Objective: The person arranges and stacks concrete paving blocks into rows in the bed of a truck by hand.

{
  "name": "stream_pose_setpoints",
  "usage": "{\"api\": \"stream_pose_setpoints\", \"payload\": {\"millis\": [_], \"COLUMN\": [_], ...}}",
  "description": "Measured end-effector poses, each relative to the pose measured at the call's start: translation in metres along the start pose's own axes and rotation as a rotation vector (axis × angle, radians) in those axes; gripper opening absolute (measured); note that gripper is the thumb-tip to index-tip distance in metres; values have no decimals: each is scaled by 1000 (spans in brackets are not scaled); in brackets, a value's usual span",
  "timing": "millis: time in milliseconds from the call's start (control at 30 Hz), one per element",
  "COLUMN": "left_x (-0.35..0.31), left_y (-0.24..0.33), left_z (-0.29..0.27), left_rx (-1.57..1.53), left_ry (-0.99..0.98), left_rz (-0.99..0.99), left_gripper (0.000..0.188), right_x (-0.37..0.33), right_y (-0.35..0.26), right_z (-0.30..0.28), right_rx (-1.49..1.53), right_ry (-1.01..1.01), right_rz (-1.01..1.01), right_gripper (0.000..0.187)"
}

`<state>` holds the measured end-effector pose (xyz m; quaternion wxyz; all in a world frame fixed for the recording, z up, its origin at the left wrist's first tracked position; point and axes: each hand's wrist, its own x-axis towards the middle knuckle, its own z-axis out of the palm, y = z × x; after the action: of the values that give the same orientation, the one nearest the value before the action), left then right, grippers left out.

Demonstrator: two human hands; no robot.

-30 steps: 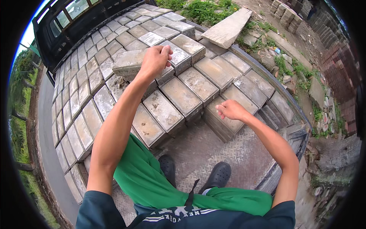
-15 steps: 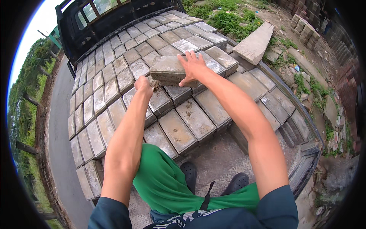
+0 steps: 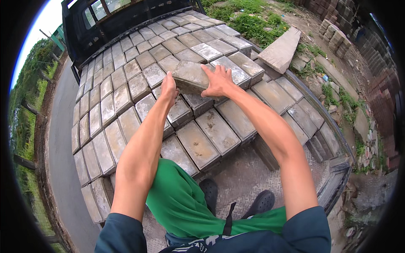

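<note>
Pale lettering (image 3: 206, 242) shows across the front of the dark shirt (image 3: 306, 230), folded and cut off at the lower border, so I can't read it out from here. At my remote post I have both bare hands over the stack. The right hand (image 3: 218, 81) has its fingers spread over the right end of a grey block (image 3: 189, 76), thumb against the near side, pinching it. The left hand (image 3: 168, 89) is at the block's left end with its fingers held close together; part of it is hidden, and I cannot tell how firmly it grips. The block sits askew over the laid pavers (image 3: 114, 141), near the middle of the stack, and I can't see whether its underside is touching them.

For room, I get a stepped edge where the pavers end, then bare tread-plate floor (image 3: 236, 181) around the dark clogs (image 3: 262, 202). A metal side rail (image 3: 324, 110) bounds the right; a pale slab (image 3: 280, 52) lies by it farther up. The truck bed holds the pavers in close rows up to the black cab frame (image 3: 126, 31), with several more leaning near its right corner
</note>
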<state>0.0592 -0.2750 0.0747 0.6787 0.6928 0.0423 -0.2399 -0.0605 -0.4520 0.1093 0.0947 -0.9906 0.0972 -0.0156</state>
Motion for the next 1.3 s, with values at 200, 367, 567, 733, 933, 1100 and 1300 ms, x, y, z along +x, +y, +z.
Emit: {"api": "stream_pose_setpoints", "payload": {"millis": [200,367,567,733,933,1100,1300], "left_x": [8,-66,-89,-196,-257,-293,-269], "left_y": [17,47,-5,-57,-143,-236,-375], "left_z": [15,82,133,184,201,193,178], "left_rx": [434,686,1036,991,1818,1592,815], "left_ry": [27,-88,-323,-556,-1764,-1900,-953], "left_rz": [118,407,525,664,-78,-264,-577], "left_gripper": [82,89,76,64,96,82,44], "right_x": [-66,-149,-266,-379,-466,-496,-489], "right_y": [3,55,102,122,112,110,106], "right_z": [-5,-31,-50,-33,-10,1,50], "right_rx": [133,73,147,255,160,260,347], "right_ry": [77,143,106,69,-86,-77,-115], "right_rz": [130,173,427,680,746,716,724], "right_gripper": [112,106,104,99,91,89,87]}}
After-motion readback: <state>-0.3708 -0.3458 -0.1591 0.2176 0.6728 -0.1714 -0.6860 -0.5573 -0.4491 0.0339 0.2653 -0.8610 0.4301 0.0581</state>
